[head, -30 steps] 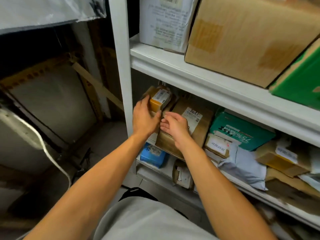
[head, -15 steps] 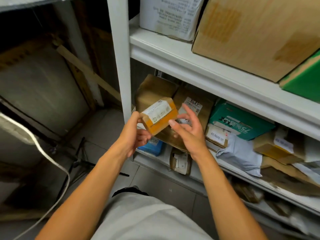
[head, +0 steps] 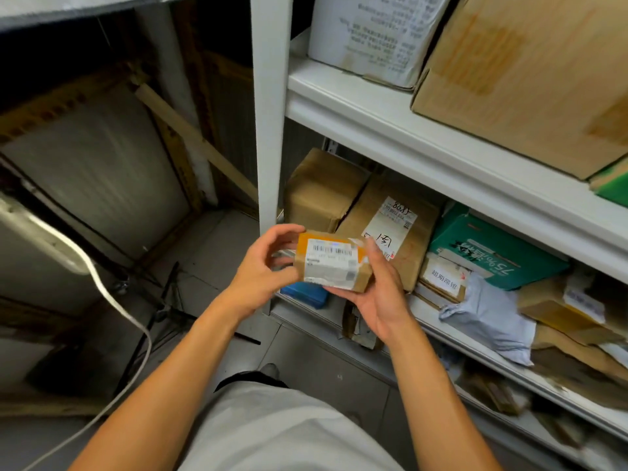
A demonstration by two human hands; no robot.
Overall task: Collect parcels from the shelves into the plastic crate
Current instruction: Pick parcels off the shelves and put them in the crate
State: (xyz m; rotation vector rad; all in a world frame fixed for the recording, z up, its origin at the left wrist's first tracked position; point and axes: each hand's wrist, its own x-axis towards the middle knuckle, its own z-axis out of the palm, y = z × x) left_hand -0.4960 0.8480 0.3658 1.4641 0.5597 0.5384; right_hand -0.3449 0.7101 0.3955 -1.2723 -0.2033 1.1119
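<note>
A small brown and orange parcel (head: 334, 263) with a white barcode label is held in front of the white shelf unit (head: 407, 130). My left hand (head: 263, 268) grips its left end with curled fingers. My right hand (head: 377, 294) cradles it from below and the right, thumb along its edge. Behind it on the middle shelf stand a taped brown box (head: 321, 190) and a brown parcel (head: 394, 229) with a handwritten label. No plastic crate is in view.
On the middle shelf also lie a green box (head: 492, 253), a grey mailer bag (head: 489, 321) and several more parcels. A large cardboard box (head: 530, 73) fills the upper shelf. A blue parcel (head: 306, 295) sits lower. A white cable (head: 112, 300) hangs left over the floor.
The small parcel was lifted out of the shelf by my left hand and brought toward me. My right hand came off the brown parcel and now supports the small one.
</note>
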